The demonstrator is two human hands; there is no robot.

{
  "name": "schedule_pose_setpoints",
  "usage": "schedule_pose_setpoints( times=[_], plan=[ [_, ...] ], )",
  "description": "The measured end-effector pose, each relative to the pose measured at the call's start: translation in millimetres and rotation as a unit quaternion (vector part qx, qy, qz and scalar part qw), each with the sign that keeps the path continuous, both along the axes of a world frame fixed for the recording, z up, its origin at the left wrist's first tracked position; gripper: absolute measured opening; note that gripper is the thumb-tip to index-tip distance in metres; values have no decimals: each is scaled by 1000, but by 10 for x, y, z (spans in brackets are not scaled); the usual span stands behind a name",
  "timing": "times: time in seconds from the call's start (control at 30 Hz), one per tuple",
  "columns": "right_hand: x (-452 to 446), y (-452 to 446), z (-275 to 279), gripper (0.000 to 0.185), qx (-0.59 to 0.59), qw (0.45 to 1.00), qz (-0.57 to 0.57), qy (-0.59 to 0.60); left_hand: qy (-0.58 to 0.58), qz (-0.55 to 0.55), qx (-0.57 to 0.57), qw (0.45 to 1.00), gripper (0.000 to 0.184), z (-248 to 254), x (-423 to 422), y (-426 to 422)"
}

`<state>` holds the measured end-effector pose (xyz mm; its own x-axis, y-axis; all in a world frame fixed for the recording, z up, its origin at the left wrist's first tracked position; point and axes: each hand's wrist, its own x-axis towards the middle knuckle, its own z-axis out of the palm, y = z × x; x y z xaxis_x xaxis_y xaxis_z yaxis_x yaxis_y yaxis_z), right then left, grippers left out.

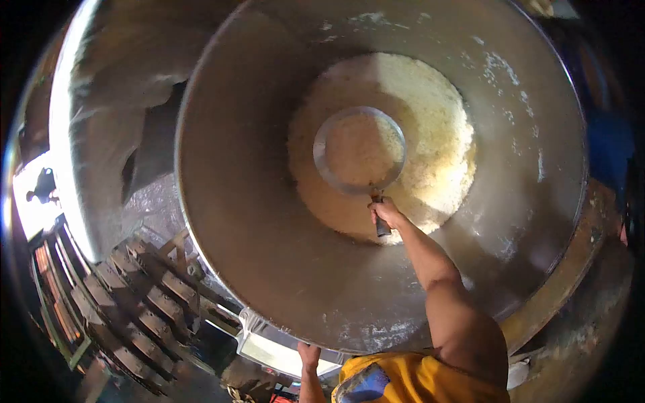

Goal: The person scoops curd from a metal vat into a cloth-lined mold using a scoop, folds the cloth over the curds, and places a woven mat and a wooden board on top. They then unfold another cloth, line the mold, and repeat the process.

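A large round metal vat [510, 221] fills most of the head view, its inner wall streaked with white residue. At its bottom lies a pale, foamy or grainy mass [437, 101], partly lit and partly in shadow. My right hand [386, 213] reaches down into the vat, closed around the dark handle of a round metal saucepan [321, 164]. Pale stuff like that around it shows inside the pan's rim; how deep the pan sits I cannot tell. My left hand [309, 353] is closed at the vat's near rim, its fingertips partly hidden.
A white rectangular bin [269, 349] stands against the vat's near left side. Stacked brown slatted pieces [158, 309] lie to the left. Beyond them a distant person [44, 187] shows in a bright opening. A blue object [608, 148] is at the right.
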<state>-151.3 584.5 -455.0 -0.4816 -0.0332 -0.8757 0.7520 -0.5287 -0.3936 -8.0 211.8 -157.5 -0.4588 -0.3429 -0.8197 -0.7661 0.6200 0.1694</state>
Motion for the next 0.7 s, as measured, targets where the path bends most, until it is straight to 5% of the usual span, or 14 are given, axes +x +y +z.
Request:
schedule_pose_setpoints(
  times=[0.13, 0.23, 0.37, 0.47, 0.6, 0.67, 0.7],
  plan=[
    [-176, 22, 668, 17, -47, 996, 62, 39, -28, 55, -24, 998, 35, -52, 272, -163],
    [-298, 14, 1609, 17, 4, 989, 135, 68, 121, 152, 71, 978, 31, -60, 477, -111],
    [-375, -15, 3128, 16, 92, 980, 165, 59, 153, 200, 55, 966, 37, -242, 954, -271],
    [-258, -156, 3975, 13, 120, 964, 223, 77, 145, 249, 54, 956, 42, -907, 1705, -635],
    [-39, -604, 4543, 13, 176, 914, 361, 57, 109, 318, 19, 942, 42, -1327, 2368, -765],
    [48, -979, 4716, 7, 177, 865, 469, 38, 109, 364, -10, 925, 42, -901, 2313, -804],
    [137, -1114, 4778, 9, 164, 835, 525, 28, 112, 413, -8, 904, 42, -1129, 2551, -832]
  ],
)
